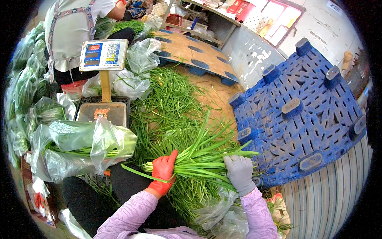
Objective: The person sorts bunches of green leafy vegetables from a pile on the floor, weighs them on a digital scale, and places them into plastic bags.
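Observation:
My left hand [163, 171], in a red rubber glove, is closed around the pale stem end of a bunch of garlic chives [199, 161]. The long green leaves fan out to the right and upward over my lap. At their far side my right hand [239, 173], in a grey glove, is closed on some of the leaves near the tips. One leaf bends away to the left, past my red glove. Below the bunch lies a wide heap of loose chives [176, 113] on the floor. Clear plastic bags [222, 213] lie beneath my right forearm.
A digital scale [103, 112] stands ahead on the left, its lit display [104, 55] on a post. Nearer lies a bagged chive bundle [85, 143]. Packed bags [27, 86] line the left side. A blue plastic pallet [298, 125] leans at right. Another person [70, 33] sits beyond the scale.

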Tool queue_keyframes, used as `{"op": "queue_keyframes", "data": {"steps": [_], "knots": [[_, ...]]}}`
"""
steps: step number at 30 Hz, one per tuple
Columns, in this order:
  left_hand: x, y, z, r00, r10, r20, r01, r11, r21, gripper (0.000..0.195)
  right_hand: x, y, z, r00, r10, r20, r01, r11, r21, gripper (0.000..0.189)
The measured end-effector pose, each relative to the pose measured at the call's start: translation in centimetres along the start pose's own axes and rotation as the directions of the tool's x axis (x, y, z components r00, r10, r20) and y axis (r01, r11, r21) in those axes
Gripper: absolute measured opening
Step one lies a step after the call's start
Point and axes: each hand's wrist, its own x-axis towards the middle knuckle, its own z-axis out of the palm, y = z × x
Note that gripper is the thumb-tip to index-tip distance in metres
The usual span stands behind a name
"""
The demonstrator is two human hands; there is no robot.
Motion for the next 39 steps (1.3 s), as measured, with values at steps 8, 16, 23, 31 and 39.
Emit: {"op": "queue_keyframes", "data": {"steps": [8, 16, 23, 31, 39], "knots": [[-0.3, -0.5, 0.8, 0.994, -0.039, 0.103, 0.039, 0.999, 0.002, 0.043, -0.6, 2.4, -2.9, 0.853, 0.481, 0.204, -0.402, 0.356, 0.843, 0.019], [0.4, 0.1, 2.2, 0.977, -0.091, 0.193, 0.145, 0.947, -0.287, 0.039, -14.6, 17.2, 2.6, 0.525, 0.836, -0.163, -0.822, 0.547, 0.156, 0.023], [3.8, 5.2, 1.3, 0.547, 0.003, 0.837, 0.837, -0.020, -0.547, 0.037, -16.6, -2.3, 9.7, 0.674, 0.368, 0.640, -0.721, 0.140, 0.679, 0.073], [6.5, 7.5, -7.7, 0.741, -0.142, 0.657, 0.666, 0.285, -0.689, 0.032, 1.4, -12.4, 0.8, 0.907, 0.352, 0.232, -0.275, 0.078, 0.958, 0.068], [3.0, 4.3, -29.8, 0.951, -0.308, -0.032, 0.133, 0.500, -0.855, 0.060, 14.0, -21.8, -12.2, 0.954, -0.065, -0.294, 0.295, 0.011, 0.955, 0.047]]}}
